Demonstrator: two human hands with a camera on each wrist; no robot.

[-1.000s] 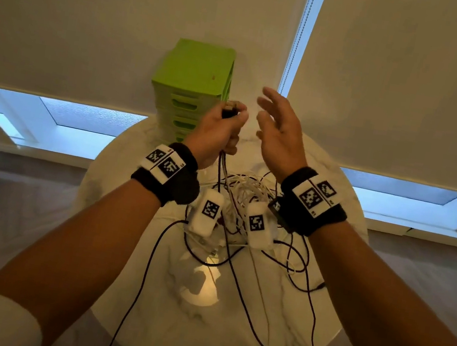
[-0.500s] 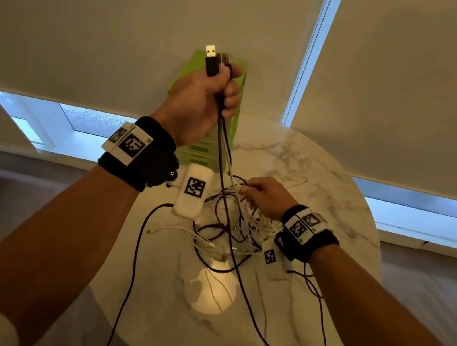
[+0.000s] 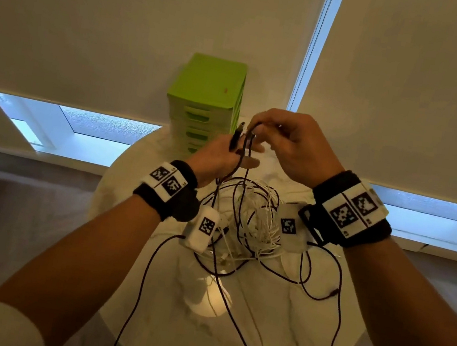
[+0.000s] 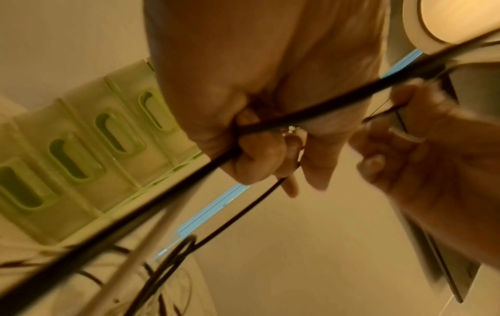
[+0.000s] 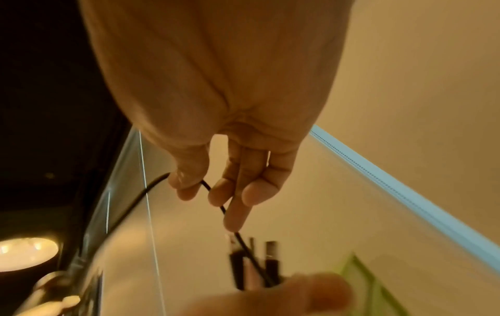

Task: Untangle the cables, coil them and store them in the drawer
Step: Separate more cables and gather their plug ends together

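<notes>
The left hand clamps the black cable by its plugs, raised above the table while the right hand pinches one strand, probably to work it free of the tangle.

Blurred plug ends, type unclear

Room light is dim and warm. Cool daylight enters only through the gap between the blinds and the strips beneath them. A ceiling lamp glares in both wrist views and reflects as a bright patch on my table. Wide-angle distortion bends the head view's edges. My wrist views are motion-blurred, near cables out of focus
</notes>
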